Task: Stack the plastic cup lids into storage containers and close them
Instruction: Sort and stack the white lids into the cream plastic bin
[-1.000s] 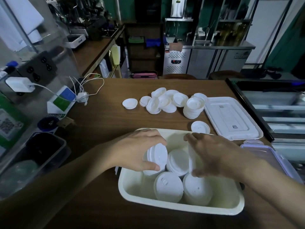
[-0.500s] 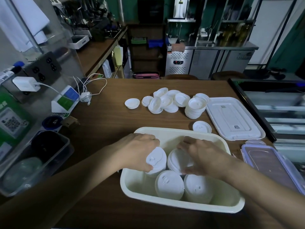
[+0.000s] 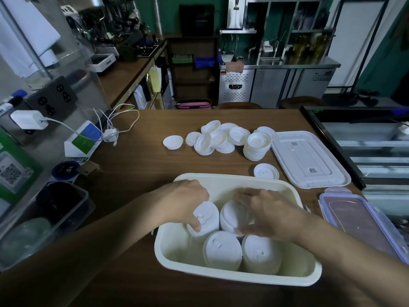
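We see of ourselves only two hands and the forearms behind them, all of it bare. Our left hand (image 3: 183, 202) shows rounded knuckles, and our left forearm (image 3: 99, 251) is uncovered right to the lower left edge of the view. Our right hand (image 3: 270, 214) is bare likewise, and our right forearm (image 3: 354, 258) is unclothed down to the lower right corner. In this dim light, nails and finer marks are too blurred for us to tell

Colours here: the tub (image 3: 221, 276) is cream and the cup lids (image 3: 222, 251) in it are plain white, same as the loose lids (image 3: 221, 138) on the brown wood-grain table (image 3: 143, 169). Flat cover (image 3: 307, 160) is white, the other cover (image 3: 363, 222) is clear with a lilac rim. Card stand (image 3: 85, 138) is green and blue.
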The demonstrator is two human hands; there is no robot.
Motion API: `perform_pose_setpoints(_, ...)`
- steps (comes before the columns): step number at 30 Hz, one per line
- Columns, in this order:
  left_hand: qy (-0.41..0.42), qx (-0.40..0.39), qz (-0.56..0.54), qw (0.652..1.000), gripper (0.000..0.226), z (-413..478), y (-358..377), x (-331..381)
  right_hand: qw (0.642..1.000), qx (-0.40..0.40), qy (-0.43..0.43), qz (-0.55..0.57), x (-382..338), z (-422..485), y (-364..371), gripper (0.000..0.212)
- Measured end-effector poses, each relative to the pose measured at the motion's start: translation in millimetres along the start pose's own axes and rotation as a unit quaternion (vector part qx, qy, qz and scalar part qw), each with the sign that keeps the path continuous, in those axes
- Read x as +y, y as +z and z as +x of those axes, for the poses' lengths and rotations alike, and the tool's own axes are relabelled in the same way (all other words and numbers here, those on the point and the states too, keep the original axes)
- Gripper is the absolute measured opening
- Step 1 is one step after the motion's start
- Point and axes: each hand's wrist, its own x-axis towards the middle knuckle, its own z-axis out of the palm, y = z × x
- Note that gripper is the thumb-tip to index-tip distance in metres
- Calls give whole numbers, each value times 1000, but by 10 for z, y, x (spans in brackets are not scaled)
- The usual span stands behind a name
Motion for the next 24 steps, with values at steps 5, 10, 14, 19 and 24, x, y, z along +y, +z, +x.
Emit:
perform_pose_setpoints(5, 26, 46, -62, 997, 80, 6, -199, -67, 993, 94, -61, 35, 106, -113, -185, 71)
perform_pose_setpoints(10, 85, 123, -138, 979, 60, 60, -527, -79, 968, 173, -83, 164, 298, -82, -376, 60)
perform_pose_setpoints(14, 122, 184, -141, 965, 44, 228, -667, -57, 952, 208, -55, 217, 557, -29, -522, 52)
perform_pose_setpoints(19, 128, 213, -172, 953, 38, 626, -733, -87, 934, 240, 19, 266, 1064, 103, -523, 46)
perform_pose_setpoints(24, 117, 221, -170, 953, 41, 1163, -796, -118, 937, 232, 70, 251, 1395, 188, -351, 44)
